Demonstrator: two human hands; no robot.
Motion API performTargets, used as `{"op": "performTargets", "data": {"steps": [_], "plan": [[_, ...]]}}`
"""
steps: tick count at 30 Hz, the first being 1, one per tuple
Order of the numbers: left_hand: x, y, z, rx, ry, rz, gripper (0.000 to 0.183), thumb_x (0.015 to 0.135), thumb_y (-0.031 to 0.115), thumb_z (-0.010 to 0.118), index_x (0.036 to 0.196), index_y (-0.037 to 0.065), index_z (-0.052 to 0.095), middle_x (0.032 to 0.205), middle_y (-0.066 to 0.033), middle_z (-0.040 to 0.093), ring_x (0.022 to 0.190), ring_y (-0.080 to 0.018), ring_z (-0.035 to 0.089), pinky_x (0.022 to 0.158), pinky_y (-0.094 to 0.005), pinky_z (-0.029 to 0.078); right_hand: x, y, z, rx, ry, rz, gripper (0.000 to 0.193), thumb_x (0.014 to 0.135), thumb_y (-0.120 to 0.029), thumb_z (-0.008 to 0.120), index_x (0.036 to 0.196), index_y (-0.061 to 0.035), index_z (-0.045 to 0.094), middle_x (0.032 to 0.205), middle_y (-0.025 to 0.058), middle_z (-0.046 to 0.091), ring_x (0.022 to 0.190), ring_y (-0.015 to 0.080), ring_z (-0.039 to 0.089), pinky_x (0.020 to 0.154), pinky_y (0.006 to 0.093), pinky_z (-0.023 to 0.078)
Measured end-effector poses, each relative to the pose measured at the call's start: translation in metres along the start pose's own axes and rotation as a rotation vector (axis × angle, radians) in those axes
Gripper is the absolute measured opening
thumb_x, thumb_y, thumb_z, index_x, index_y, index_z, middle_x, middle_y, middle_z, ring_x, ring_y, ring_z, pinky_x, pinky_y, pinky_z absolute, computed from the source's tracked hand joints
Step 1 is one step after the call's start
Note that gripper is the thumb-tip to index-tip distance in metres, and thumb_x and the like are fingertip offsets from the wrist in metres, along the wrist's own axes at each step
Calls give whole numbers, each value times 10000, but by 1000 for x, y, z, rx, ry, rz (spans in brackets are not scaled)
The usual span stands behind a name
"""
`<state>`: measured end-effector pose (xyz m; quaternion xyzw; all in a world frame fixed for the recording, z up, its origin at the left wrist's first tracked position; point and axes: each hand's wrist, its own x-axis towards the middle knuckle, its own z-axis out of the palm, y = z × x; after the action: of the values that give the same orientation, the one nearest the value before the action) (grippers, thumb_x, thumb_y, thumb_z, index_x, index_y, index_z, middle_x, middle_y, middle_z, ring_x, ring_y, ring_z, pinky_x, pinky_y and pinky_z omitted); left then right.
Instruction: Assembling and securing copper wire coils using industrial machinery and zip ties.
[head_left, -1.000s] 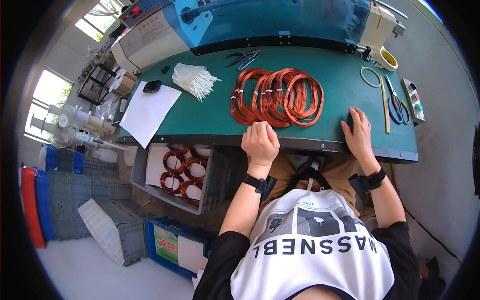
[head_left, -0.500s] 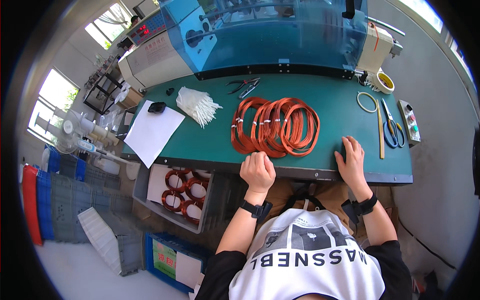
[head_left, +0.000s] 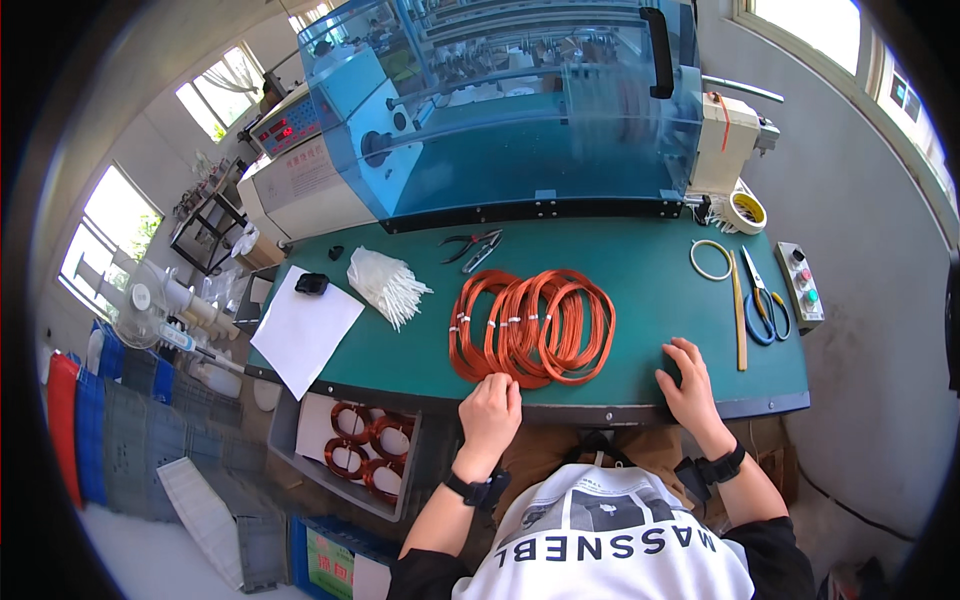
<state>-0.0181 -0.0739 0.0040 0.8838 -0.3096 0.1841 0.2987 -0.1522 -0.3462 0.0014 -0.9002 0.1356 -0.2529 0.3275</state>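
Several rings of copper-coloured wire (head_left: 598, 330) lie overlapping on the green tabletop (head_left: 660, 270), with small white ties round them. My left hand (head_left: 490, 412) is a loose fist on the table's front edge, right by the near rim of the coils; nothing shows in it, and I cannot tell whether it touches the wire. Farther right, my right hand (head_left: 688, 385) rests on the tabletop by the front edge, fingers apart and slightly bent, holding nothing. Both wrists wear black straps.
A machine under a blue clear cover (head_left: 480, 160) spans the back. Pliers (head_left: 465, 243), white ties (head_left: 388, 285) and paper (head_left: 305, 335) lie left; scissors (head_left: 765, 310), a wooden stick (head_left: 738, 310), tape (head_left: 745, 212) and a button box (head_left: 801, 285) right. A grey bin (head_left: 283, 430) holds finished-looking coils below.
My view has tilted upward, so the table sits lower in the picture and more of the machine shows. Both hands keep nearly the same places on the table.
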Motion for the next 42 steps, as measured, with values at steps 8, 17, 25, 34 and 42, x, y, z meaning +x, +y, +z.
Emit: {"op": "performTargets", "data": {"steps": [8,17,25,34,42], "plan": [[71,-31,-91,80,-768,-110,234,837,256,606,928,42,585,819,-105,644,767,-295,632,672,-400,489,53,72,-94,-56,122,216,246,806,-35,589,1040,41,581,1054,181,585,991,342,571,849,351,452],[183,1,-117,42,-869,-157,286,835,266,605,999,33,583,906,-124,637,834,-311,618,712,-399,490,108,152,-154,-511,16,447,420,767,-82,641,1152,29,512,1224,221,472,1172,383,443,986,409,368],[316,130,-72,-351,-677,316,380,828,211,639,1137,26,518,1000,-149,584,904,-317,574,792,-396,465,98,172,-146,-885,-174,628,674,768,-203,669,1327,27,371,1450,216,282,1352,350,267,1030,504,298],[418,237,42,-506,28,-78,271,821,104,674,931,23,439,726,-108,582,572,-249,571,583,-354,487,116,147,-165,-711,6,459,544,680,-73,707,1167,44,494,1359,233,390,1245,379,406,1021,432,364],[413,215,33,-690,-9,-69,319,865,43,626,1106,-9,423,785,-51,562,625,-82,547,581,-229,462,137,150,-186,-824,-218,641,285,753,-224,657,923,4,658,1271,153,488,1149,293,465,940,406,369]]}}
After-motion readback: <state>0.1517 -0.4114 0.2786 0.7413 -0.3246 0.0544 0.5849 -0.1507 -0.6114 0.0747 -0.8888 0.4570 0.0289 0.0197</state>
